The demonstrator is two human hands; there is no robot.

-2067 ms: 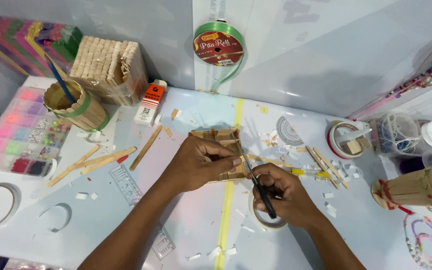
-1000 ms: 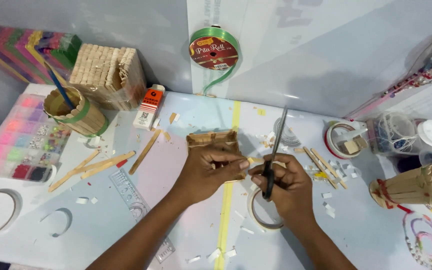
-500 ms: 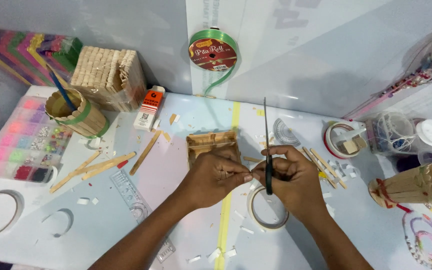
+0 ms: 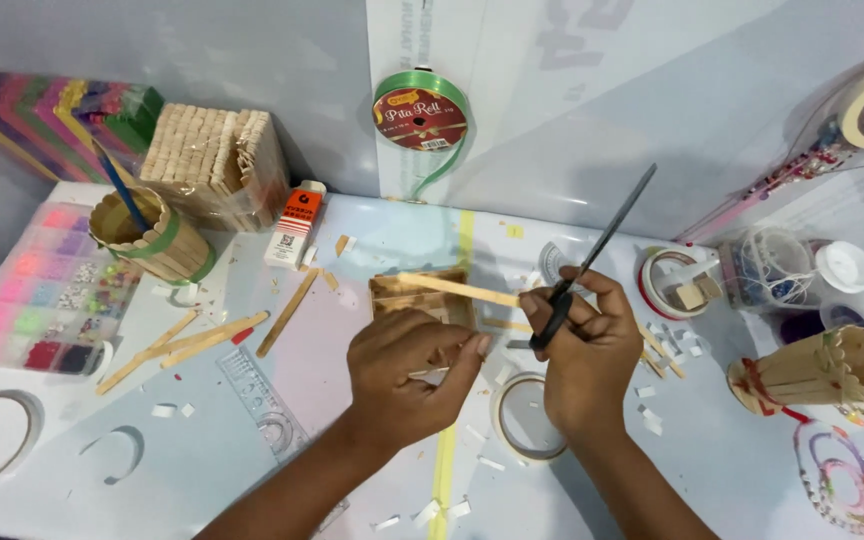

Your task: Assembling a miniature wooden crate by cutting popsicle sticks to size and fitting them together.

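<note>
My right hand [image 4: 584, 352] grips black scissors [image 4: 597, 250], whose blades point up and to the right. Its fingertips also pinch the end of a long wooden craft stick [image 4: 452, 288]. That stick lies across the top of a small box built of craft sticks [image 4: 414, 296] in the middle of the table. Just in front of the box, my left hand [image 4: 407, 375] is closed around thin wooden pieces; what exactly lies inside the fist is hidden.
A tape roll [image 4: 525, 418] lies under my right wrist. Loose sticks [image 4: 187, 340] and a clear ruler [image 4: 262, 405] lie left. A stick cup with a brush [image 4: 147, 235], a stick stack [image 4: 214, 155], a bead organizer [image 4: 37, 300] and a glue bottle [image 4: 295, 222] stand far left; a ribbon spool [image 4: 420, 115] hangs on the wall.
The scissors swung up from lying flat to pointing up and right. My right hand has taken hold of the long stick's end, and both hands shifted slightly toward the box.
</note>
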